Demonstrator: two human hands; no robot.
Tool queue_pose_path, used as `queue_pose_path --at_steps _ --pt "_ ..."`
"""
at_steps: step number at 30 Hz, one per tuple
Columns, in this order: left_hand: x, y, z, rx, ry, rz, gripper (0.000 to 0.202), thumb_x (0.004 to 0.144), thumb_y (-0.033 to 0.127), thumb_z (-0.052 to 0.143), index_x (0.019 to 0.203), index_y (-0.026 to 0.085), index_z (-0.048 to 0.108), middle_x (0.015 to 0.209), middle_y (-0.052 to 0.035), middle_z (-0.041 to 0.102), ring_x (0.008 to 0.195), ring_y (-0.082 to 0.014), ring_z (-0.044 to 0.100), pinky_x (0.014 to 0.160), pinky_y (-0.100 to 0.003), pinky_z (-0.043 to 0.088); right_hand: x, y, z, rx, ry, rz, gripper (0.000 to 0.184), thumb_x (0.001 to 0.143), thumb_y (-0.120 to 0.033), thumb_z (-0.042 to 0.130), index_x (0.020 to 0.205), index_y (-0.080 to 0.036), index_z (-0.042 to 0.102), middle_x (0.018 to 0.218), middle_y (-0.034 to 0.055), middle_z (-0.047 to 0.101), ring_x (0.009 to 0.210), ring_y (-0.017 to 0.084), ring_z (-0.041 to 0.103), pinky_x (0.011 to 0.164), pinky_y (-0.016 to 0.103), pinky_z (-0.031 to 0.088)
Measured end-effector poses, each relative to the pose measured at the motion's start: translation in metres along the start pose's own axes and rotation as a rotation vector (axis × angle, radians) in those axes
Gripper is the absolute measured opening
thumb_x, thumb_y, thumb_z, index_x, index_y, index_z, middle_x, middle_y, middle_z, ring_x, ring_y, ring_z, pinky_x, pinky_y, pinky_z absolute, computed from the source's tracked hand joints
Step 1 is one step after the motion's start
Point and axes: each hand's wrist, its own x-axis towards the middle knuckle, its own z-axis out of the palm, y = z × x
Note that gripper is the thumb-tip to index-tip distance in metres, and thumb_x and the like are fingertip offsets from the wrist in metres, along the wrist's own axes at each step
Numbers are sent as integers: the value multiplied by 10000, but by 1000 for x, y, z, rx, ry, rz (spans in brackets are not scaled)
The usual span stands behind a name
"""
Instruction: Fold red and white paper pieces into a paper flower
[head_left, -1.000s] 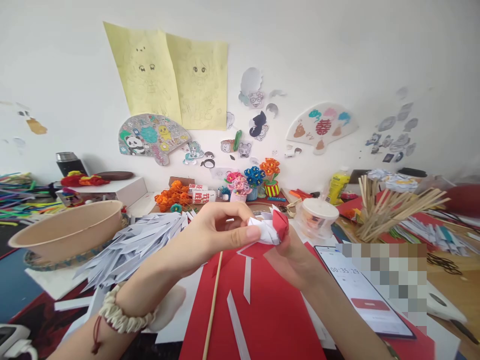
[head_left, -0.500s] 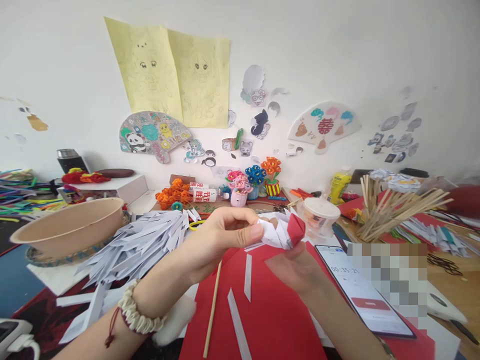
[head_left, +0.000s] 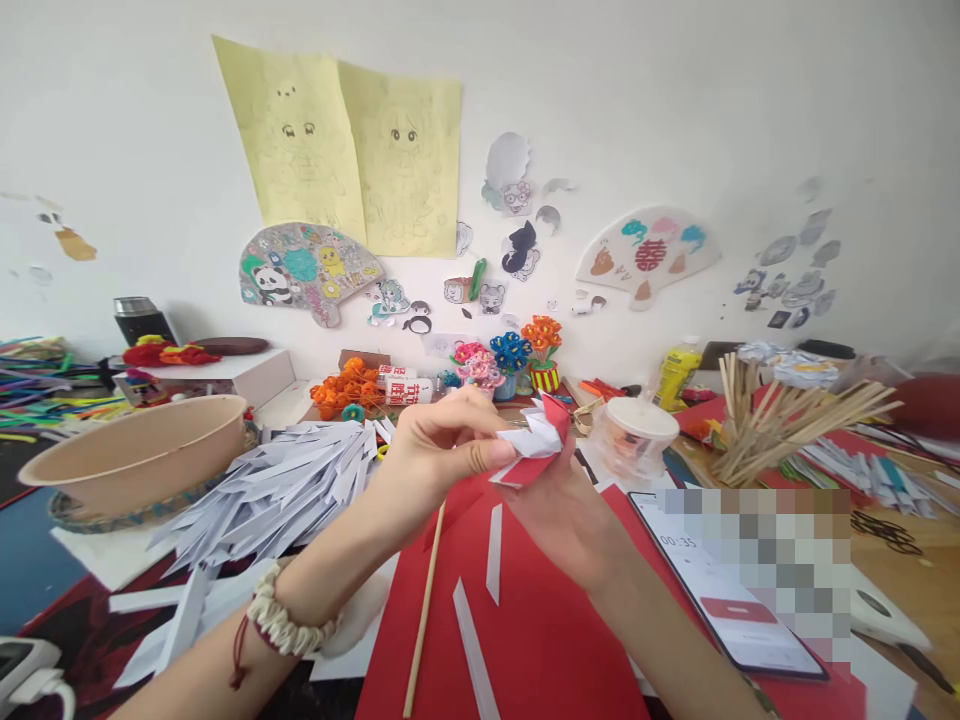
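Note:
A small folded paper piece (head_left: 541, 436), white with red parts, is held up between my two hands over the red sheet (head_left: 555, 620). My left hand (head_left: 442, 450), a cream scrunchie around its wrist, pinches the white left end between thumb and fingers. Closed on the piece from below and the right is my right hand (head_left: 566, 510); some of its fingers are hidden behind the paper. On the red sheet lie a thin wooden stick (head_left: 425, 620) and two white paper strips, one longer (head_left: 474, 645) and one shorter (head_left: 494, 555).
Left stand a heap of folded white strips (head_left: 277, 490) and a beige basin (head_left: 135, 445). A phone (head_left: 720, 590) lies right of the red sheet, near a bundle of wooden sticks (head_left: 795, 415). Behind are a lidded tub (head_left: 637, 430) and small potted craft flowers (head_left: 510, 360).
Both hands have shifted slightly up and to the left with the paper piece. It has turned, so a red face now shows along its underside as well as at the tip.

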Motion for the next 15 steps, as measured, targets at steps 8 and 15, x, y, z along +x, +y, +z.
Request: queue_pose_path --at_steps 8,15 --pt "1 -8 -6 144 4 78 21 747 276 833 765 285 831 754 -25 577 768 -167 505 721 -320 415 1 0 3 20 82 12 385 814 -671 661 837 -288 691 725 4 513 622 178 321 597 320 339" --pt "1 -8 -1 26 -12 -45 131 734 325 834 698 204 800 708 -14 562 707 -144 514 688 -286 453 0 1 -2 41 -27 84 364 856 -640 635 761 -291 679 704 1 497 608 177 323 624 343 338"
